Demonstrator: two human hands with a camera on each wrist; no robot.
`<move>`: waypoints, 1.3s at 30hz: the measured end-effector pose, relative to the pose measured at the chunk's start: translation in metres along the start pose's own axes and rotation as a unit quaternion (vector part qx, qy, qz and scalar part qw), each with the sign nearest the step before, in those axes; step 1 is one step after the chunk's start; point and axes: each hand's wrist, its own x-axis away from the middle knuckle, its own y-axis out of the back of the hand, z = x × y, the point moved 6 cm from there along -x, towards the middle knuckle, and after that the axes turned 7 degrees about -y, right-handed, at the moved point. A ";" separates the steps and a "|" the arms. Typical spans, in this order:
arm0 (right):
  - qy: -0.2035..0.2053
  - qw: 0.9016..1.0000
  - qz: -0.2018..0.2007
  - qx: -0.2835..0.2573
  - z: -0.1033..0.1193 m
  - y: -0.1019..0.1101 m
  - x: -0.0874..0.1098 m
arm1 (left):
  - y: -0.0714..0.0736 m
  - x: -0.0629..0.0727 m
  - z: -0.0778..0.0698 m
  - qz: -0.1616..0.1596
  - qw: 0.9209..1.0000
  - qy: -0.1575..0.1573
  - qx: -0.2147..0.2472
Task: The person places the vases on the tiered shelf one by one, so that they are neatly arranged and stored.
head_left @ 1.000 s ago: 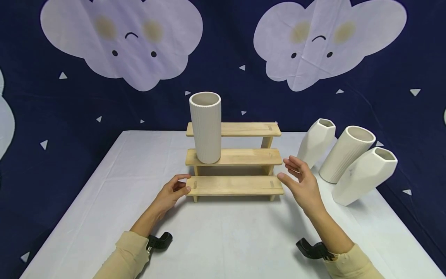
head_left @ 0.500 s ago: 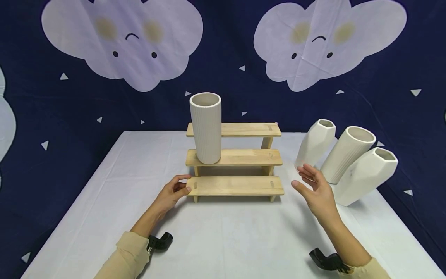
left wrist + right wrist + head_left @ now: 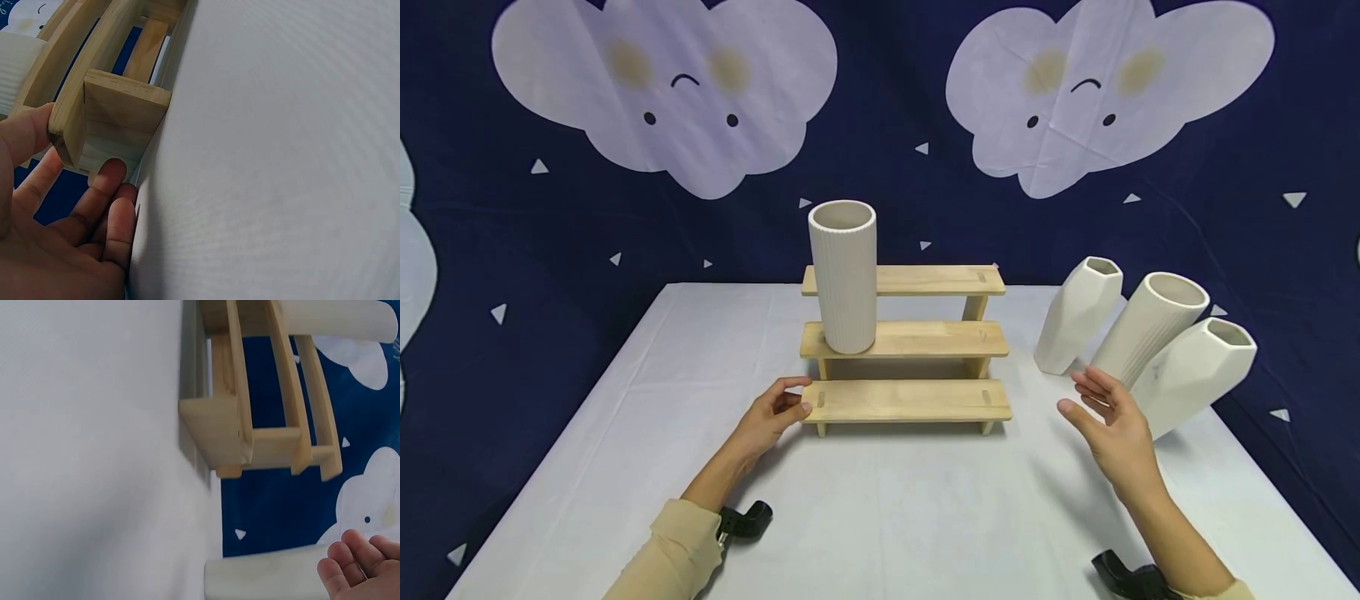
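A three-tier wooden display stand (image 3: 910, 400) stands mid-table. My left hand (image 3: 767, 423) grips the left end of its bottom shelf; in the left wrist view the thumb (image 3: 30, 131) touches the board's corner and the other fingers curl near its end. A ribbed white vase (image 3: 844, 283) stands upright on the left of the middle shelf. At the right stand a faceted white vase (image 3: 1077, 317), a second ribbed vase (image 3: 1142, 329) and another faceted vase (image 3: 1198, 371). My right hand (image 3: 1116, 433) is in front of these, fingers loosely bent, holding nothing, and partly hides the nearer two.
A white cloth covers the table (image 3: 880, 517). Behind it hangs a dark blue curtain (image 3: 910, 108) with cloud prints. A black wrist camera mount (image 3: 745, 521) sits on the left wrist, and another mount (image 3: 1135, 577) on the right.
My right hand has moved right and toward the front, away from the stand's right end and over to the vases. The left hand stays at the bottom shelf; the stand and vases are unmoved.
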 end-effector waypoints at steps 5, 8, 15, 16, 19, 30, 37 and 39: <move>-0.009 1.000 -0.018 0.009 -0.010 0.013 0.003 | 0.000 0.000 0.000 0.003 1.000 0.000 0.004; -0.013 1.000 -0.025 0.013 -0.015 0.019 0.005 | 0.000 -0.001 0.001 0.000 1.000 0.003 0.006; -0.013 0.998 -0.054 0.029 -0.022 0.031 0.008 | 0.000 -0.001 0.003 0.002 1.000 0.002 0.001; -0.015 0.998 -0.058 0.034 -0.023 0.033 0.009 | 0.000 -0.001 0.003 0.001 1.000 0.003 0.002; -0.023 0.997 -0.067 0.042 -0.028 0.038 0.012 | -0.001 -0.002 0.004 0.000 1.000 0.005 0.007; -0.037 0.994 -0.091 0.054 -0.041 0.058 0.019 | 0.000 -0.001 0.003 0.005 1.000 0.002 0.005; -0.044 0.990 -0.124 0.052 -0.052 0.070 0.021 | -0.001 -0.001 0.003 0.004 1.000 0.005 0.005; -0.046 0.989 -0.132 0.050 -0.056 0.073 0.021 | -0.001 -0.001 0.002 0.003 1.000 0.006 0.005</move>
